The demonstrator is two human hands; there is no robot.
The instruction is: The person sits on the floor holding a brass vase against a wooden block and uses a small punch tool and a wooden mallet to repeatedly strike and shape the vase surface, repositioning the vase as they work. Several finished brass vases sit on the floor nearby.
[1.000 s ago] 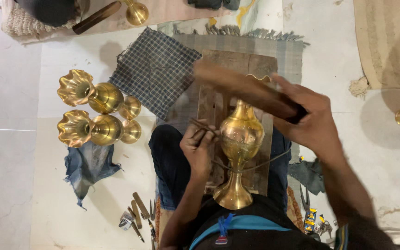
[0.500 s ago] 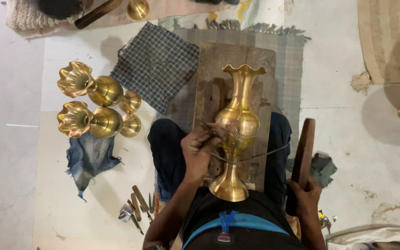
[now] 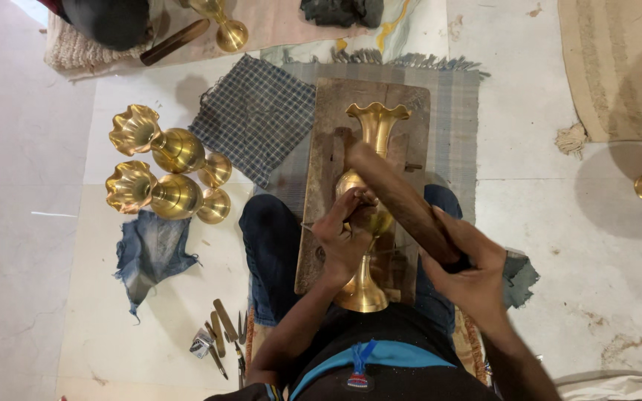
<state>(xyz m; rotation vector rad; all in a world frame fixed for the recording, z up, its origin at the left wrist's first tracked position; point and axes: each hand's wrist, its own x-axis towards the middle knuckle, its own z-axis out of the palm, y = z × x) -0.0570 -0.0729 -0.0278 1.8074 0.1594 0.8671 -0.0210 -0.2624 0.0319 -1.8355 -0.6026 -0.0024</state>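
Below, pale tiled floor [image 3: 559,223], rugs [image 3: 618,67].

A polished brass vase [image 3: 371,215] gleams on a rough, worn wooden board [image 3: 336,111], under a smooth dark wooden mallet [image 3: 403,200]. Two glossy brass vases [image 3: 165,174] lie on the pale, smooth stone floor [image 3: 31,223], beside a checked woven cloth [image 3: 254,115], a frayed denim scrap [image 3: 150,252] and dull metal chisels [image 3: 221,338]. A coarse beige mat [image 3: 618,67] lies nearby.
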